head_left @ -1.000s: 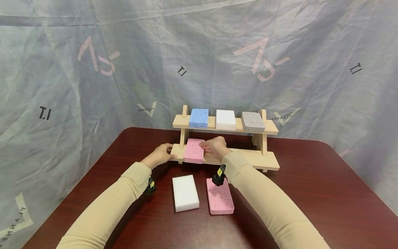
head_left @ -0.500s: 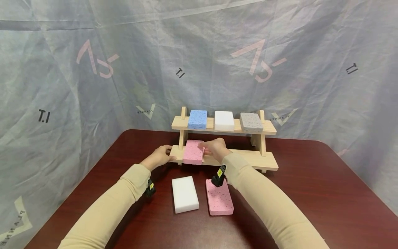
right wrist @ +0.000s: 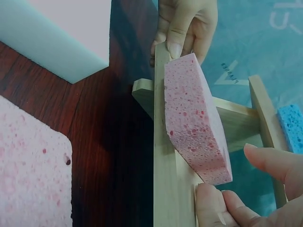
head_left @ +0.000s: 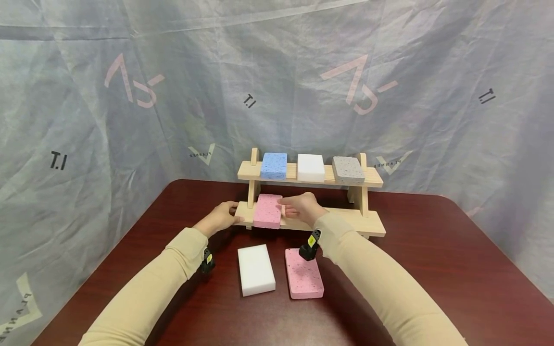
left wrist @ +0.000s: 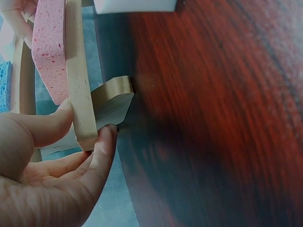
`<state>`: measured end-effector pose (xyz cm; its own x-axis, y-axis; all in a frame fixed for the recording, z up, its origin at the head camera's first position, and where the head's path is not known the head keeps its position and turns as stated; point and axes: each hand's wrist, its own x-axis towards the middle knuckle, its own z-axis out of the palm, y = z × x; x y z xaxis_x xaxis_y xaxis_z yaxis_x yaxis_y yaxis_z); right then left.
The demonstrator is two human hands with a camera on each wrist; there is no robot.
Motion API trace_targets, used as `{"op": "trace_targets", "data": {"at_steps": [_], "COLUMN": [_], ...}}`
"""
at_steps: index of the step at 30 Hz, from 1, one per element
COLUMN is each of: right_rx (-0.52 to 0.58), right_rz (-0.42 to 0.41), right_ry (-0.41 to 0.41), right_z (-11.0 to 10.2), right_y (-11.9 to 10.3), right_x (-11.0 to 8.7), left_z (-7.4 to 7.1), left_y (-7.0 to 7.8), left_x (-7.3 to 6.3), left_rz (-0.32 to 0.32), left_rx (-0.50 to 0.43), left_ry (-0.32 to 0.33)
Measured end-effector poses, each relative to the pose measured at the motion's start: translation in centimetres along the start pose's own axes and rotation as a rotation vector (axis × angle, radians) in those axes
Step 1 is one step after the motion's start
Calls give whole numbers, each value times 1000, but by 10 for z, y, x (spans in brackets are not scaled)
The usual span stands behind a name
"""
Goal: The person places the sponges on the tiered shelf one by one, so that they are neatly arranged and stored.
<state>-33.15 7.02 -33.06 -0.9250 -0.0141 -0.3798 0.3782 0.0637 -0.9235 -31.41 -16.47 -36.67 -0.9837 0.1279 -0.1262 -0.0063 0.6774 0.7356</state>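
I face a dark reddish-brown, wood-grained table [head_left: 433,269] with rounded far corners. A wrinkled grey-blue fabric curtain [head_left: 277,53] hangs along its far and left sides, printed with pink, black and pale-green markings [head_left: 358,77]. Light leaves a faint sheen on the table's near part.

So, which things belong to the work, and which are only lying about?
Probably in use:
pink sponge block at right hand
pale wooden rack, gripped by left hand

Perhaps lying about:
On top: blue sponge block, white block, grey sponge block
On table: second white block, second pink sponge block
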Motion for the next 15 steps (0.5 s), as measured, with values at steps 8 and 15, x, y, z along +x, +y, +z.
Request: {"op": "trace_targets", "data": {"at_steps": [8, 15], "right_rx": [-37, -47], "right_rz": [13, 7], "right_ry": [-6, -4], "right_z": [-9, -18], "right_y": [-2, 0], "right_x": [-7, -11], "left_z": [-1, -1], "left_y": [2, 2], "left_x": [-2, 0], "left_rz": [-15, -17], "left_rx": [0, 4], "left_ry": [-5, -12]}}
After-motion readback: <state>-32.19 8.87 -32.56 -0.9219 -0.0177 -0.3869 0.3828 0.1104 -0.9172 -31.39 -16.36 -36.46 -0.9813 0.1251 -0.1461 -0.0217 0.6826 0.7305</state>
